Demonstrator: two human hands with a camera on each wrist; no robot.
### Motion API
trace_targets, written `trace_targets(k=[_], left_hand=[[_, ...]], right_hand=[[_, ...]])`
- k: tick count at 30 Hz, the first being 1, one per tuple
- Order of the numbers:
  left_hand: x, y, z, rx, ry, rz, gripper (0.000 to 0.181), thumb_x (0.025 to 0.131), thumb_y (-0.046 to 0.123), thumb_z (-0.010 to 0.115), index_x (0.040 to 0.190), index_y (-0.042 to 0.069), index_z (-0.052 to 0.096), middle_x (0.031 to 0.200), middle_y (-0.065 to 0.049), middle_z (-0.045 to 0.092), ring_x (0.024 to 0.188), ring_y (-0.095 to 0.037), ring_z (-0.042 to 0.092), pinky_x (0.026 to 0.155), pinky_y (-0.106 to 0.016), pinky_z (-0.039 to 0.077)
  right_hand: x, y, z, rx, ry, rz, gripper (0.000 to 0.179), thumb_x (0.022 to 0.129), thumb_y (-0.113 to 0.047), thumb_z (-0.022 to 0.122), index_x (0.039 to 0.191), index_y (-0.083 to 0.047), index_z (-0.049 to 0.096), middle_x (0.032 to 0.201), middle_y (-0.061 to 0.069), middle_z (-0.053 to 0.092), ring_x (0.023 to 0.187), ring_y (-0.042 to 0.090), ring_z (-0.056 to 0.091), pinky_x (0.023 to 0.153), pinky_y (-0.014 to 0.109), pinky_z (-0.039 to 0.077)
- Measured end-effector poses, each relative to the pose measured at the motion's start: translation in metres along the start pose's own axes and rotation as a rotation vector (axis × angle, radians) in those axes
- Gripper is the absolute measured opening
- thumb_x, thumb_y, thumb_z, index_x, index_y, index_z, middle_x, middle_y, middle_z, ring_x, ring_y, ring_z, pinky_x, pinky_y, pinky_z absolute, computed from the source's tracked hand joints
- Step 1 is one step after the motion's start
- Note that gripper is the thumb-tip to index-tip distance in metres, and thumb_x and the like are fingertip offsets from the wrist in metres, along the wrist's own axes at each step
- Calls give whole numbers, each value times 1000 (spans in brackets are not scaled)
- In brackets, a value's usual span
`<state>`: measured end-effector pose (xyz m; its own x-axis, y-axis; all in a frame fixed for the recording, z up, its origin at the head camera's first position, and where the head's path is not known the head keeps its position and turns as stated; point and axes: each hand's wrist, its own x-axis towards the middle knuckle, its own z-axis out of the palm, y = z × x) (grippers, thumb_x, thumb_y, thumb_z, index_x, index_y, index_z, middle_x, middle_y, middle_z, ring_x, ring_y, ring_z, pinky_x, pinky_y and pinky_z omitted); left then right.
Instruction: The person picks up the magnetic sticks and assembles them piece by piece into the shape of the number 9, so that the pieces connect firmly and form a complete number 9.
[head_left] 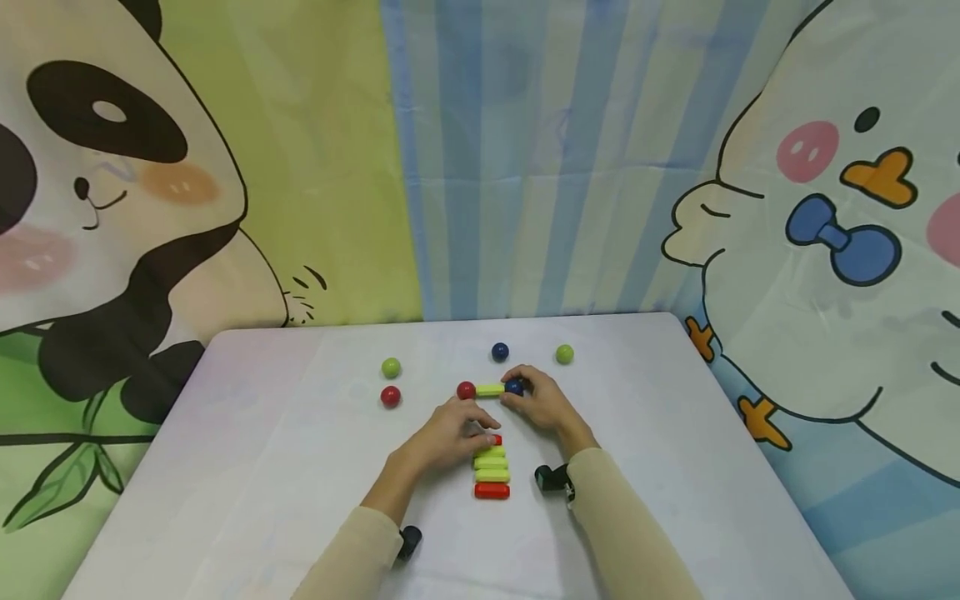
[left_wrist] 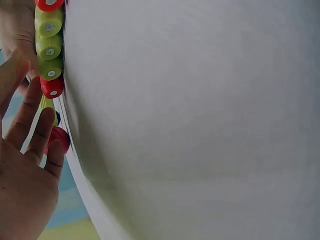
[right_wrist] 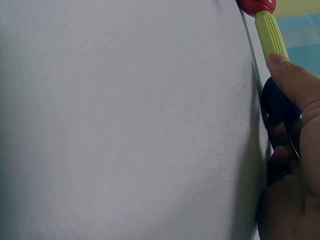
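A yellow-green rod (head_left: 490, 390) lies between a red ball (head_left: 466, 390) and a blue ball (head_left: 513, 387), the three forming a line across the table. My right hand (head_left: 546, 406) pinches the blue ball end, its thumb (right_wrist: 290, 75) along the rod's end in the right wrist view. Fingers loosely extended, my left hand (head_left: 447, 433) hovers just in front of the red ball, its thumb close by a red rod (head_left: 497, 440). That rod heads a column of side-by-side rods: several yellow-green ones (head_left: 491, 463), then another red rod (head_left: 492, 492) nearest me.
Loose balls lie farther back on the white table (head_left: 300, 467): a green ball (head_left: 391, 367) above a red ball (head_left: 390, 397) on the left, a dark blue ball (head_left: 500, 352) in the middle, a green ball (head_left: 565, 354) to the right. A patterned curtain (head_left: 510, 167) hangs behind.
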<state>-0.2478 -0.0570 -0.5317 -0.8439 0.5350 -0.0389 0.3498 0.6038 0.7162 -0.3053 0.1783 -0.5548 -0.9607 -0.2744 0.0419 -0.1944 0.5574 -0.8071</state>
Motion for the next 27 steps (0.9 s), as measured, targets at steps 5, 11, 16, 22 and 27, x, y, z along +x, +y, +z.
trace_targets(k=[5,11,16,22,27], left_hand=[[0,-2,0,-7,-2,29,31,95,35,75,124,27,71,112,8,67,109,-16,57,97,-43,48],[3,-5,2,-17,-20,16,30,96,39,73,123,27,70,108,9,65,104,-14,58,95,-40,50],[3,-5,1,-38,-22,-31,30,96,43,72,121,27,69,106,9,64,101,-13,58,95,-39,51],[6,-6,-1,-8,-37,-31,21,95,34,74,115,26,70,107,10,66,102,-11,60,97,-39,52],[9,-6,-1,17,-25,-19,13,99,24,70,112,24,71,102,11,66,98,-11,59,95,-38,52]], right_hand=[[-1,-1,1,1,-6,-10,24,94,-19,76,117,-19,67,134,8,62,136,29,53,117,48,37],[-3,-3,1,-9,-2,3,25,95,-20,75,118,-20,66,137,8,61,137,30,51,118,49,37],[-3,-3,1,-19,-2,10,24,95,-20,75,118,-21,66,138,8,61,138,31,51,117,50,37],[-4,-4,1,-14,-3,39,25,95,-21,75,119,-22,66,141,9,60,141,31,49,119,49,35],[-4,-5,0,-21,-2,49,25,95,-23,75,119,-23,66,142,8,60,142,30,48,119,49,34]])
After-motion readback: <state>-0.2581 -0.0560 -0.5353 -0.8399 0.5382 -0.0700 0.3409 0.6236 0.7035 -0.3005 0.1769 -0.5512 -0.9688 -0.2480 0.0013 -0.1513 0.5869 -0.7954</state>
